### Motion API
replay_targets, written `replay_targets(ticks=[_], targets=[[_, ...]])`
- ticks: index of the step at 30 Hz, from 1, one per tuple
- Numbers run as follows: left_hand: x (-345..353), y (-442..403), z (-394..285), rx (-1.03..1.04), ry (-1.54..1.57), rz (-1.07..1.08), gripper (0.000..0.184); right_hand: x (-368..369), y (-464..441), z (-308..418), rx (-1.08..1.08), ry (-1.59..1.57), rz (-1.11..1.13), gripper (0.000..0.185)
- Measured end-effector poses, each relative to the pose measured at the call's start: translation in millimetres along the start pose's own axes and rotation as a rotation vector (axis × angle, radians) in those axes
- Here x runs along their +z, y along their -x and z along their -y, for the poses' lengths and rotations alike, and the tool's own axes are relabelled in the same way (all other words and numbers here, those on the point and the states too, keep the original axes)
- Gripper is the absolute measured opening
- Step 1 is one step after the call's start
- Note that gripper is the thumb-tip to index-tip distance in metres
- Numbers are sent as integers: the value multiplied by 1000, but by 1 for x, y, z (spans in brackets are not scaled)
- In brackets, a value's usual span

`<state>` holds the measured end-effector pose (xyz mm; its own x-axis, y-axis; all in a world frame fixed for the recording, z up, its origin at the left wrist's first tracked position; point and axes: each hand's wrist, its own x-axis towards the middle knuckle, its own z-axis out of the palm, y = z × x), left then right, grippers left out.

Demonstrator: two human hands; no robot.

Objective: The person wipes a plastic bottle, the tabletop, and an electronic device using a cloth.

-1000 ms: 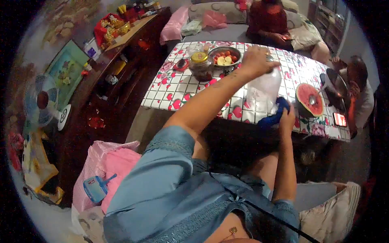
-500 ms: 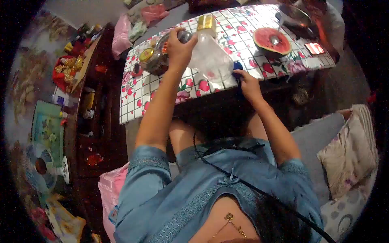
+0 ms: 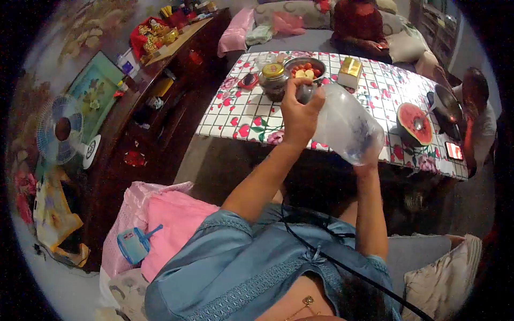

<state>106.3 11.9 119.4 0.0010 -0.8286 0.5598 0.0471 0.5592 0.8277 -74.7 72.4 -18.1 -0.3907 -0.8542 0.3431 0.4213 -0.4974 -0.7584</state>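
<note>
A cloudy, see-through plastic container (image 3: pixel 342 120) is held tilted above the near edge of the table. My left hand (image 3: pixel 301 112) is closed around its narrower, dark end, thumb and fingers apart around it. At the wide lower end, my right hand (image 3: pixel 368 159) grips the container, its fingers mostly hidden behind or inside the plastic. Something dark blue shows dimly through the plastic there; I cannot make out what it is. Just beyond my left hand stand a glass jar (image 3: pixel 272 88) with a yellow lid and a metal bowl (image 3: pixel 319 63) of red and pale fruit.
On the flowered tablecloth (image 3: pixel 243 115) are a gold-and-white box (image 3: pixel 349 73), a half watermelon (image 3: pixel 412 123) with a spoon, a pan (image 3: pixel 448 104) and a lit phone (image 3: pixel 454 150). One person sits on the far sofa, another at the right. A fan (image 3: pixel 61 129) stands left.
The container has been lifted off the table and tilted toward me. My right hand has moved from beside it to its wide end. The head view has turned, showing more of the far sofa.
</note>
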Motion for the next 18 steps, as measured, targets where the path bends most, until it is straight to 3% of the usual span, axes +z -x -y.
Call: replay_targets(ticks=[2,7,10,12,14,15,18], targets=[[-3,0,-9,57,-5,-10,34,14,11,-11,165,-294,-45,68],[-14,-11,-2,162,-146,41,34,26,36,-4,386,-277,-260,60],[-11,-17,-6,352,-155,139,34,18,34,6,298,-214,-300,58],[-6,-12,-21,394,-171,190,34,-7,22,16,428,-456,-400,51],[-1,-12,-20,517,-222,139,33,-52,8,11,324,-760,303,48],[1,-10,-22,465,-205,145,33,-23,9,30,333,-513,-278,46],[6,-12,-22,416,-169,161,34,-14,9,39,130,-350,-162,44]])
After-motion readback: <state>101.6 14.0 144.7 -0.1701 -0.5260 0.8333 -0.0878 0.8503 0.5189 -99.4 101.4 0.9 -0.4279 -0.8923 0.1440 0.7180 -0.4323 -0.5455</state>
